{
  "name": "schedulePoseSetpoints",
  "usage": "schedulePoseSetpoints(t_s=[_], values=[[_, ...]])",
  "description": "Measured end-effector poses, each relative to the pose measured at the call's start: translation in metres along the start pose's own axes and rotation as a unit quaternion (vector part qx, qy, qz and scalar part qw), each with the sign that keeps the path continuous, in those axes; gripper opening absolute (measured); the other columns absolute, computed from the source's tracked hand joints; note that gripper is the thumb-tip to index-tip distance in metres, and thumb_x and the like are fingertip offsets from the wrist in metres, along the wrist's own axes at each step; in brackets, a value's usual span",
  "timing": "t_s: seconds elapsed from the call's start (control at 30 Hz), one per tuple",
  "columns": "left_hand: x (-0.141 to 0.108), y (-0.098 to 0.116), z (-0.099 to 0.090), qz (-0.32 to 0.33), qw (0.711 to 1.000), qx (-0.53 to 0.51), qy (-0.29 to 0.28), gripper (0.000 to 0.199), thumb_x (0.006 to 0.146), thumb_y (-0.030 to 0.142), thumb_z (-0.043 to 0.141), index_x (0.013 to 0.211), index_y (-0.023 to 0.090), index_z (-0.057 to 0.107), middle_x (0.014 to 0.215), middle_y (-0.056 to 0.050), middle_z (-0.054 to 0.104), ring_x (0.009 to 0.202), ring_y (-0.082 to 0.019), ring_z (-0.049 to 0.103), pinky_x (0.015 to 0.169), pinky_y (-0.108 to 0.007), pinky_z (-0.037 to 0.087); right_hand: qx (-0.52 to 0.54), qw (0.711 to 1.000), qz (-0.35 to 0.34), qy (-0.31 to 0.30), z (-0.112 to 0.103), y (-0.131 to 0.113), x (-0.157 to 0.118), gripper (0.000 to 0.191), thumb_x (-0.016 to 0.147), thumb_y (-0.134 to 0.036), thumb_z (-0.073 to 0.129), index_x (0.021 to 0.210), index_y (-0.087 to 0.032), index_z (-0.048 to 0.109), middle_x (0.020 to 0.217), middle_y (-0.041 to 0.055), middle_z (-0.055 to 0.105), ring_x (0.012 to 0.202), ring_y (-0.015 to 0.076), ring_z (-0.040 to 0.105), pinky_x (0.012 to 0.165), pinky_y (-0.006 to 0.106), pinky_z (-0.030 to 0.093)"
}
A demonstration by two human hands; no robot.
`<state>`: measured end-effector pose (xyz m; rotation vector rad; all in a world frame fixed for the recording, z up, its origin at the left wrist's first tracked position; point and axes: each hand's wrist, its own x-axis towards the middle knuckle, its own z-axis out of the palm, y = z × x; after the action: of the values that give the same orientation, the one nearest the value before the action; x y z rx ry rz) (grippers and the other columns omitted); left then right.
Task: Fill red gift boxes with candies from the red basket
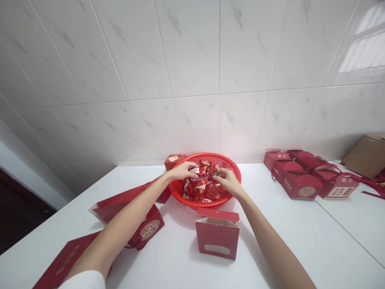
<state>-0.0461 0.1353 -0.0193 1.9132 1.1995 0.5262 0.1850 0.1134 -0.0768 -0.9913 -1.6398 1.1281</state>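
Observation:
A round red plastic basket (237, 170) full of red-wrapped sweets (215, 192) stands near the wall. Over its left part, my left hand (184, 170) has its fingers closed on a red and white packet (195, 171). My right hand (227, 179) reaches over the basket's right part, fingertips pinched at the dark red wrappers; what they hold is too small to make out. In front of the basket an upright red box (217, 239) has its top open, with the flap raised at the back.
Closed red gift boxes (302, 185) cluster at the right, beside a brown cardboard box (365, 155) and dark red ribbons. Red bags and boxes (150, 229) lie at the left, partly under my left arm. A tiled wall bounds the white table (171, 257).

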Motion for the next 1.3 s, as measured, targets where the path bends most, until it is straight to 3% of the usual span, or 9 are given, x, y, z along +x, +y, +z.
schedulePoseSetpoints(t_s=[0.2,0.33,0.5,0.63,0.8,0.97,1.13,1.3], values=[[0.006,0.004,0.029,0.0,0.991,-0.081,0.104,0.026,0.068,0.029,0.072,0.086,0.015,0.061,0.083,-0.001,0.065,0.081,-0.017,0.061,0.076,-0.027,0.048,0.116,0.992,-0.013,-0.052,-0.004,-0.006,-0.001,0.029,0.073,-0.039,0.07,0.093,-0.018,0.067,0.1,0.006,0.071,0.096,0.0228,0.067,0.087,0.038,0.055],[0.01,0.009,0.048,0.007,0.977,-0.136,0.162,0.026,0.071,0.027,0.073,0.09,0.014,0.063,0.084,-0.003,0.068,0.08,-0.017,0.062,0.074,-0.026,0.05,0.149,0.986,0.002,-0.073,-0.007,-0.014,-0.005,0.032,0.071,-0.042,0.074,0.093,-0.019,0.069,0.1,0.0051,0.071,0.095,0.0228,0.067,0.084,0.036,0.056],[0.01,0.018,0.061,-0.018,0.948,-0.267,0.171,0.034,0.072,0.026,0.079,0.101,0.014,0.065,0.086,-0.004,0.069,0.078,-0.015,0.064,0.07,-0.024,0.052,0.155,0.987,0.022,-0.027,-0.007,-0.017,-0.006,0.029,0.067,-0.041,0.076,0.086,-0.018,0.073,0.091,0.0052,0.073,0.083,0.021,0.068,0.076,0.033,0.054],[0.007,0.023,0.063,-0.09,0.922,-0.316,0.207,0.033,0.084,0.025,0.07,0.115,0.017,0.063,0.09,-0.003,0.069,0.068,-0.012,0.063,0.06,-0.021,0.051,0.174,0.985,0.02,0.012,-0.006,-0.017,-0.005,0.024,0.064,-0.037,0.076,0.08,-0.019,0.073,0.085,0.0044,0.074,0.081,0.0215,0.068,0.076,0.034,0.054],[0.002,0.019,0.057,-0.095,0.913,-0.37,0.146,0.036,0.084,0.028,0.071,0.119,0.022,0.063,0.096,-0.005,0.071,0.07,-0.013,0.067,0.064,-0.024,0.056,0.184,0.981,0.005,0.057,-0.004,-0.013,-0.002,0.024,0.061,-0.035,0.076,0.079,-0.019,0.073,0.085,0.0049,0.075,0.083,0.0235,0.069,0.078,0.035,0.054],[-0.001,0.009,0.053,-0.053,0.922,-0.354,0.149,0.056,0.07,0.015,0.08,0.122,0.02,0.061,0.095,-0.005,0.072,0.075,-0.015,0.069,0.067,-0.024,0.057,0.189,0.981,0.006,0.052,-0.004,-0.014,-0.003,0.026,0.06,-0.035,0.078,0.081,-0.02,0.073,0.086,0.0043,0.076,0.084,0.0233,0.069,0.079,0.035,0.054],[0.002,0.001,0.052,0.023,0.925,-0.328,0.19,0.069,0.065,0.021,0.083,0.129,0.018,0.055,0.098,-0.005,0.072,0.081,-0.017,0.069,0.071,-0.027,0.058,0.203,0.978,0.021,0.038,-0.005,-0.017,-0.004,0.026,0.06,-0.036,0.08,0.078,-0.02,0.073,0.086,0.0037,0.076,0.084,0.0226,0.07,0.078,0.034,0.054],[0.002,-0.006,0.047,0.077,0.94,-0.263,0.201,0.085,0.064,0.024,0.084,0.14,0.02,0.048,0.137,-0.012,0.058,0.112,-0.025,0.064,0.088,-0.033,0.057,0.193,0.98,0.012,0.036,-0.006,-0.015,-0.004,0.026,0.06,-0.037,0.081,0.077,-0.02,0.073,0.085,0.0043,0.076,0.083,0.0239,0.07,0.079,0.036,0.055]])
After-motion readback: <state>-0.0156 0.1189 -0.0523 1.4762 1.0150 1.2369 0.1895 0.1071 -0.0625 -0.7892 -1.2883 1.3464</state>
